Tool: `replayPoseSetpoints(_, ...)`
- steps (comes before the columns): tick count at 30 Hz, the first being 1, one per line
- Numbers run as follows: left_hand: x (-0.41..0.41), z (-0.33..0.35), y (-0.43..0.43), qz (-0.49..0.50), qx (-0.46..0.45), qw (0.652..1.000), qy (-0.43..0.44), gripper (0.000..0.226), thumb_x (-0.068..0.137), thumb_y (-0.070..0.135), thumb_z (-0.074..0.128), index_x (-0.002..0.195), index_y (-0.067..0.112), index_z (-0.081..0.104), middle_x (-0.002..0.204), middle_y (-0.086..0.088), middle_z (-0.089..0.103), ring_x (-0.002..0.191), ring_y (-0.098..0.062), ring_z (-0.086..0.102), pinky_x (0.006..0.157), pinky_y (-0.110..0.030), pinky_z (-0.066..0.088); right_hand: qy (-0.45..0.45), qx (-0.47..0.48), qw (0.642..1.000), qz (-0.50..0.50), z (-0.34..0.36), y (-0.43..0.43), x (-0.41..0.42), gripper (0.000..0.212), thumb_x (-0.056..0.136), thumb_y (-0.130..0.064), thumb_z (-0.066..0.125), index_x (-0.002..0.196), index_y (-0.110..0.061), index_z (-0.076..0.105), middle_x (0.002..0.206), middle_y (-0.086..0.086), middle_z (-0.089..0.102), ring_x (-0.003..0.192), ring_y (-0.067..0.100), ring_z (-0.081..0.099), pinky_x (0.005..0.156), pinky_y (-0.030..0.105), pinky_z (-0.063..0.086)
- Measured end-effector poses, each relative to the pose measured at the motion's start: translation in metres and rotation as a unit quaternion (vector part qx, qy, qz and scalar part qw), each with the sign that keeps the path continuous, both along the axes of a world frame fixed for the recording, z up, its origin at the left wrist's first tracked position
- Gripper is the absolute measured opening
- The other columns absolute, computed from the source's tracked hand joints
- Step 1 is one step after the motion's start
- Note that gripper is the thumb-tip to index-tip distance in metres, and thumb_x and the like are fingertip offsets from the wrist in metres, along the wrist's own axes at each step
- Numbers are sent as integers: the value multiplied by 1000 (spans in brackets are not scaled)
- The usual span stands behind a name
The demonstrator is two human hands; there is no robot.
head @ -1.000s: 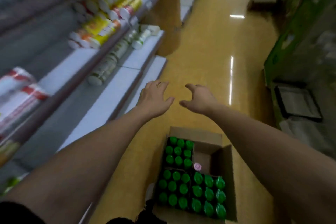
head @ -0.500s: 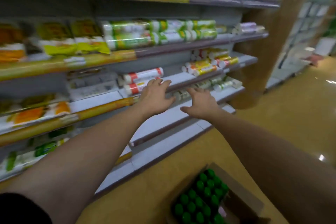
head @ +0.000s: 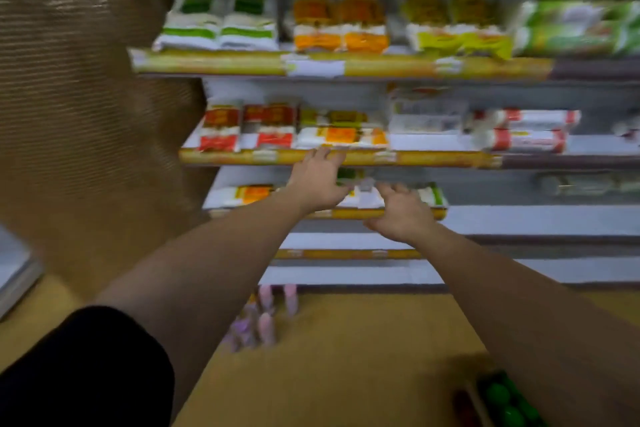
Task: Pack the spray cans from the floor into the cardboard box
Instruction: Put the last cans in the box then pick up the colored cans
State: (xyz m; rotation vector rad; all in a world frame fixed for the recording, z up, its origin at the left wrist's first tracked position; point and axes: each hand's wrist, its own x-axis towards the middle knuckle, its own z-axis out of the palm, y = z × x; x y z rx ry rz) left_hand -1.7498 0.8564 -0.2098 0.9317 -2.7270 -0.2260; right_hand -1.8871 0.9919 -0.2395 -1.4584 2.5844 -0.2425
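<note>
On the floor (head: 346, 357) stand at least three pink-capped spray cans (head: 266, 324), blur hiding any more, the cardboard box (head: 472, 399) shows three green caps (head: 498, 393), and the top shelf (head: 242, 62) carries two green-banded packets (head: 221, 28), two orange packets (head: 341, 35) and two yellow packets (head: 460, 36).

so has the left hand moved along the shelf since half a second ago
Yes, leftward: the left hand was in front of the red-and-white tubes, which now lie to its right.

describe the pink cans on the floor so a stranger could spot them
Follow the store shelving down to the yellow floor at its foot. A cluster of spray cans stands there, left of centre. Pink caps set them apart from the green-capped cans at lower right.
</note>
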Motion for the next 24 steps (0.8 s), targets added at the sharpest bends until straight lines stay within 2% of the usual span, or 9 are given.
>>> replayPoseSetpoints(2, 43, -18, -20, 24, 25, 999, -18, 72, 92, 55, 62, 151, 21, 40, 154, -16, 37, 142, -38, 33, 110, -55, 38, -9, 16, 1000, 23, -16, -25, 40, 87, 86, -57, 67, 157, -29, 25, 157, 11, 33, 141, 38, 32, 107, 49, 41)
replayPoseSetpoints(4, 78, -35, -36, 47, 43, 998, -30, 72, 92, 56, 62, 152, 23, 39, 153, -15, 37, 141, -37, 34, 110, -52, 39, -6, 27, 999, 43, -28, -47, 71, 87, 86, -59, 67, 156, -29, 26, 155, 12, 35, 139, 38, 35, 105, 48, 41)
replayPoseSetpoints(6, 104, -52, -52, 64, 57, 996, -39, 74, 93, 56, 61, 154, 22, 37, 156, -15, 36, 142, -36, 32, 112, -50, 37, -2, 34, 998, 62, -37, -68, 93, 88, 84, -60, 68, 156, -28, 28, 152, 12, 39, 136, 37, 38, 106, 45, 41)
replayPoseSetpoints(9, 128, -77, -72, 84, 81, 992, -53, 74, 94, 54, 60, 156, 20, 35, 159, -17, 33, 145, -38, 29, 113, -51, 36, -15, 57, 995, 79, -51, -92, 111, 89, 83, -58, 70, 156, -26, 30, 156, 12, 35, 140, 36, 34, 111, 47, 38)
replayPoseSetpoints(13, 145, -111, -90, 106, 117, 986, -47, 73, 92, 54, 64, 151, 18, 41, 154, -18, 39, 140, -38, 35, 109, -52, 40, -23, 94, 991, 88, -77, -119, 115, 83, 84, -53, 69, 154, -27, 31, 158, 12, 34, 143, 37, 31, 111, 52, 37)
replayPoseSetpoints(18, 154, -146, -123, 151, 145, 977, -43, 72, 91, 50, 66, 151, 18, 42, 153, -15, 41, 140, -36, 36, 110, -51, 40, -40, 138, 983, 111, -119, -164, 104, 84, 84, -54, 69, 154, -29, 30, 158, 11, 33, 142, 37, 32, 107, 50, 37)
replayPoseSetpoints(22, 154, -178, -156, 193, 188, 960, -77, 76, 92, 52, 63, 154, 16, 38, 157, -21, 36, 145, -39, 30, 114, -51, 35, -67, 182, 971, 139, -159, -206, 90, 84, 84, -56, 69, 154, -27, 32, 152, 13, 38, 136, 39, 36, 105, 46, 39)
replayPoseSetpoints(24, 153, -197, -164, 214, 218, 948, -89, 78, 89, 58, 61, 152, 18, 41, 153, -20, 40, 141, -41, 35, 111, -52, 39, -84, 211, 962, 149, -180, -219, 86, 85, 84, -55, 68, 155, -27, 31, 153, 14, 37, 137, 39, 37, 108, 48, 39)
